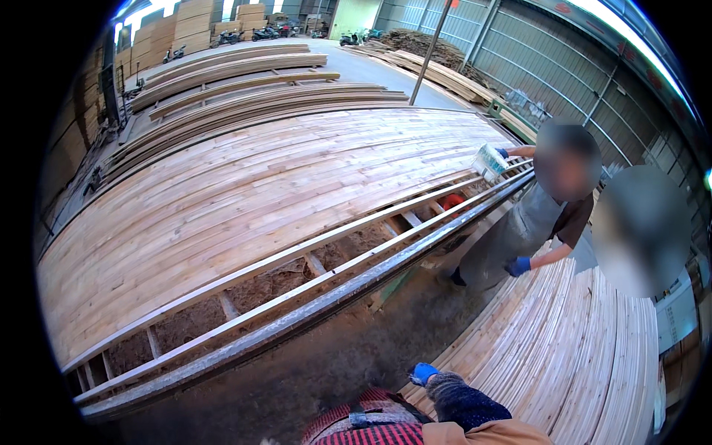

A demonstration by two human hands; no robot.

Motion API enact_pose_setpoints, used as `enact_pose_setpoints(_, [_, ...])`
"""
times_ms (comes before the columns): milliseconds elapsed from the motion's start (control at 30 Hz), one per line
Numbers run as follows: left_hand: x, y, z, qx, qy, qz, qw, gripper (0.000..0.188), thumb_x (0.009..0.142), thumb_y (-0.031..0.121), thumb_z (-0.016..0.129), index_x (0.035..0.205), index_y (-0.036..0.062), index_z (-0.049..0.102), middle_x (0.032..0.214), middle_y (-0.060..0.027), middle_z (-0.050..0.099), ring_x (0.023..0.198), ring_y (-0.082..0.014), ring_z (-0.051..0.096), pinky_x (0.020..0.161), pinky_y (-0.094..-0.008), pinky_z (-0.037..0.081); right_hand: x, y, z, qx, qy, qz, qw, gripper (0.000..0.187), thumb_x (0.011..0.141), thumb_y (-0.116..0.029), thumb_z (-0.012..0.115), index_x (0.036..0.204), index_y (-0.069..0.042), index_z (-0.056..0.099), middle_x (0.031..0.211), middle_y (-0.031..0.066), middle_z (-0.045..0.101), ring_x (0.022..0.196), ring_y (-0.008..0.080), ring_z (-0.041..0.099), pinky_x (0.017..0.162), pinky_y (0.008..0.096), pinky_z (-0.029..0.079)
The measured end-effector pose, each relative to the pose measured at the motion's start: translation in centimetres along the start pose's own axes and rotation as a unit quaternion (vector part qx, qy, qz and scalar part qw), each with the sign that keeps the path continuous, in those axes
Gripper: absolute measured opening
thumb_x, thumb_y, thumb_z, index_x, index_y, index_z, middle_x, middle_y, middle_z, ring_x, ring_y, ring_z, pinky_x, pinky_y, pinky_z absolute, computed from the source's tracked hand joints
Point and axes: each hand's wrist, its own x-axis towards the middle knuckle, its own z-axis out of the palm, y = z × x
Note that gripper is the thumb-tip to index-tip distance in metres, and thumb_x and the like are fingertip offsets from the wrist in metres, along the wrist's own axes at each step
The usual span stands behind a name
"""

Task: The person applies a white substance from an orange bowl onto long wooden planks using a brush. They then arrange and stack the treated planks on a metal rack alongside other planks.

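Note:
My right hand [423, 374], in a blue glove with a dark tip, reaches out from a dark knitted sleeve. It is beside the near left end of a stack of long, narrow wooden strips [549, 348]. Its fingers are too small and dark to tell whether they are closed or touch the wood. My left hand does not show. Ahead of me lies a broad panel of planks laid edge to edge [245, 193] on a long frame with wooden rails [289, 285].
A co-worker in an apron [512, 230] and blue gloves stands between frame and stack, holding a white bucket [489, 162] over the rails. Another person [641, 230] is at the right. A metal edge [311, 319] borders the frame; more planks [230, 70] lie behind.

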Motion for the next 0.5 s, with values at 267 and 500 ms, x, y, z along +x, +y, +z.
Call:
enact_pose_setpoints(267, [1.5,3.1,3.5,0.043,-0.096,0.002,0.994,0.081,0.093,0.064,0.043,0.154,0.0108,0.033,0.159,-0.0141,0.033,0.148,-0.0263,0.027,0.121,-0.0445,0.020,-1.9,4.2,4.1,0.060,0.008,0.053,0.997,0.030,0.086,-0.029,0.056,0.101,-0.008,0.072,0.103,0.0213,0.070,0.095,0.0420,0.066,0.080,0.0496,0.053])
enact_pose_setpoints(500, [6.9,-2.4,3.1,0.084,0.027,0.042,0.995,0.060,0.096,0.041,0.058,0.141,0.0037,0.046,0.133,-0.0223,0.054,0.121,-0.0339,0.051,0.107,-0.0453,0.039,0.9,6.8,4.0,0.143,0.027,0.038,0.989,0.031,0.086,-0.030,0.059,0.102,-0.007,0.072,0.104,0.0216,0.069,0.096,0.0430,0.065,0.083,0.0500,0.052])
